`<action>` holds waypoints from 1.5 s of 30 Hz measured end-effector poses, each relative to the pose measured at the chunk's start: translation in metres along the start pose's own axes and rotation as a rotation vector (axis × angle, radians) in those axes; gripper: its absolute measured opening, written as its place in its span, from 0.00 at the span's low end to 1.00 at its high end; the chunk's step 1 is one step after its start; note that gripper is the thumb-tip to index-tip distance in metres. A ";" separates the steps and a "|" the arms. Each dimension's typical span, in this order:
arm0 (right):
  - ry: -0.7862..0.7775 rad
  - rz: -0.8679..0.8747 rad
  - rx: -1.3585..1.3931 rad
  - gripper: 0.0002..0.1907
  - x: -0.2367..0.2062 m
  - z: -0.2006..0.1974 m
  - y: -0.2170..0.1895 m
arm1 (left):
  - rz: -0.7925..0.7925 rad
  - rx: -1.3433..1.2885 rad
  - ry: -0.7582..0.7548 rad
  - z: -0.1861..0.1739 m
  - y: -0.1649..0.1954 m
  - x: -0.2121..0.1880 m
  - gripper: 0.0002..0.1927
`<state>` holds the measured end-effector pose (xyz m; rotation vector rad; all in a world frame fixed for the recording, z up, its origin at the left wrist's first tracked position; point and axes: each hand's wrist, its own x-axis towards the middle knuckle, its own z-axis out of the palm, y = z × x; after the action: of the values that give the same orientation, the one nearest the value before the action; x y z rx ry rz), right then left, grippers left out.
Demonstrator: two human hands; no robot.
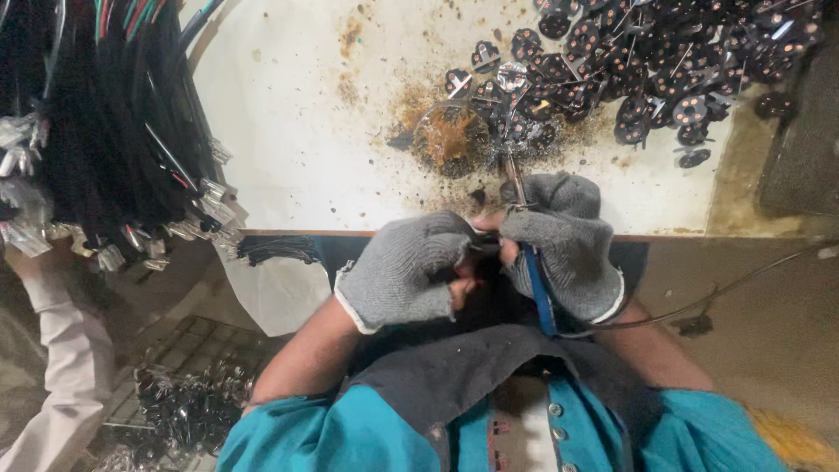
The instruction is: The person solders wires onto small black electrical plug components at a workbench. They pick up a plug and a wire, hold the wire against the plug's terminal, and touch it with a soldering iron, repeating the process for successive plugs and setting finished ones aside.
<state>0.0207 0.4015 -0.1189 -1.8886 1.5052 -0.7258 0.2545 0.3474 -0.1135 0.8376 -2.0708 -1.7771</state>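
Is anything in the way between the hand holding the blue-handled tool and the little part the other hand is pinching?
Nothing visible. The right hand, holding the blue-handled tool, sits right against the left hand, and the small dark part is pinched where they meet. The gloved fingers hide most of it.

Grey knitted cloth gloves (411, 267), a matt, rust-stained white tabletop (297, 114), and glinting metal-pinned black discs (664, 61).

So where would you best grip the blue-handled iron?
Probably by the blue handle, closing from the side, as the right hand does now. The handle runs down toward the body, clear of the metal tip, which points at the table and is best left alone.
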 end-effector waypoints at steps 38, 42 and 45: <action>0.004 -0.111 -0.207 0.29 -0.016 -0.010 0.005 | -0.002 0.456 0.487 0.032 -0.014 0.014 0.11; 0.166 -0.328 -0.065 0.22 -0.033 0.005 0.023 | -0.029 0.469 0.512 0.032 -0.014 0.016 0.10; 0.136 -0.413 -0.048 0.12 -0.039 0.013 0.039 | -0.018 0.464 0.514 0.031 -0.014 0.017 0.09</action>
<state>-0.0026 0.4342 -0.1580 -2.2569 1.2273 -1.0273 0.2270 0.3615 -0.1358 1.2757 -2.1213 -0.9409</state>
